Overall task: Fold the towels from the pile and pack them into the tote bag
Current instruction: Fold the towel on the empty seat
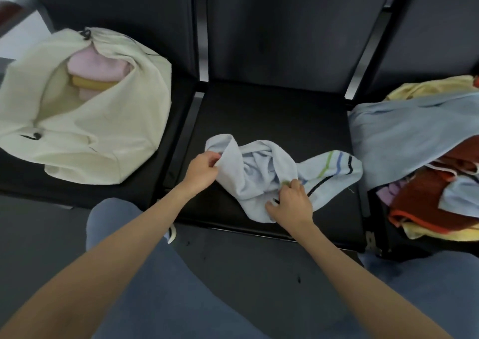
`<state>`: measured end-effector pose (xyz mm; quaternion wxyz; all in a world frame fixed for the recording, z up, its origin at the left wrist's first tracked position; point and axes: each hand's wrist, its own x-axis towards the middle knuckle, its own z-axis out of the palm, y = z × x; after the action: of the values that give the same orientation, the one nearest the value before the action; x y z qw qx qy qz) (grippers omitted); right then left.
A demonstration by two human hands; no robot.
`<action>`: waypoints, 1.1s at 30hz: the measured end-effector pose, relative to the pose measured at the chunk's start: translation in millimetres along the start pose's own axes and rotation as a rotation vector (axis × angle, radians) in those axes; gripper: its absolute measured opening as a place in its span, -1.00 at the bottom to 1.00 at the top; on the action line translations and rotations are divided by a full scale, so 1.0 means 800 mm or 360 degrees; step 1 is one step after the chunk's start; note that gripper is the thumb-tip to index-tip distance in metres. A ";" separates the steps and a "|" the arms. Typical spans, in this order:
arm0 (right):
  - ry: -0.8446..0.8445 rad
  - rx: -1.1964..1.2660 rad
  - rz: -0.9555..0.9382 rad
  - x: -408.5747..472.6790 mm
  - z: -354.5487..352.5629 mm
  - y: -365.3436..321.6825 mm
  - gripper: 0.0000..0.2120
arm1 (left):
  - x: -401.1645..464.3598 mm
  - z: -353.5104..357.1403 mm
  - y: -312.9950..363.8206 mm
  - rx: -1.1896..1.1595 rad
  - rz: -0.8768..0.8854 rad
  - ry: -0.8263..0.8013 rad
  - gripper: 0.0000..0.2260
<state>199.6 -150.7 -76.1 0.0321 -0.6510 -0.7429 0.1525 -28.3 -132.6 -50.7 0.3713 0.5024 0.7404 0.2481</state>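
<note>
Pale blue towel (261, 172): lies crumpled in the middle of the frame on the centre seat (272, 113), its striped end trailing toward the right.
Left hand (203, 169): pinches a fold at the towel's left edge, fingers curled on the cloth.
Right hand (291, 201): grips the towel's lower right part near the stripes; the two hands are apart, each holding cloth.
Step in hand: judged to be opening the towel out before folding; no fold is made yet.
Next move: likely calls for finding two corners and drawing them apart until the cloth lies flat.
Tote bag (85, 110): at the upper left, mouth open, with pink and yellow folded towels inside.
Pile (425, 162): at the right edge, blue, red and yellow cloth heaped, just beside the striped end.
Open room: bare black seat shows behind the towel; the front edge lies close under the right hand, so cloth could slip off there.
</note>
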 end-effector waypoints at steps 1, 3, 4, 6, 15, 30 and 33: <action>-0.0020 -0.0012 0.0002 0.000 -0.001 -0.001 -0.76 | -0.001 0.000 -0.002 0.0041 0.0010 -0.0036 -0.72; -0.0054 0.0052 0.0022 0.001 -0.003 -0.002 -0.82 | -0.003 0.003 -0.006 0.0095 0.0004 -0.0032 -0.78; -0.0062 0.0137 0.0034 0.001 -0.005 0.000 -0.86 | -0.003 0.004 -0.008 0.0111 -0.0015 0.0002 -0.83; -0.0041 0.0383 0.0061 -0.001 -0.008 0.007 -0.90 | -0.006 0.007 -0.008 0.0157 -0.0036 0.0074 -0.90; 0.0220 0.1333 0.0231 -0.044 -0.066 0.036 -0.96 | -0.070 0.031 0.060 0.0105 0.0381 0.0072 -0.90; 0.0595 0.1213 0.0457 -0.056 -0.073 0.054 -0.92 | -0.099 0.083 0.107 -0.0941 -0.0348 -0.0377 -0.94; 0.0613 0.1229 0.0483 -0.055 -0.069 0.056 -0.90 | -0.102 0.090 0.109 -0.0942 -0.0383 -0.0413 -0.89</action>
<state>262.8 -178.5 -29.3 0.3872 -0.7094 -0.5084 0.2974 96.2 -176.6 -5.1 0.6185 0.3092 0.6370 0.3405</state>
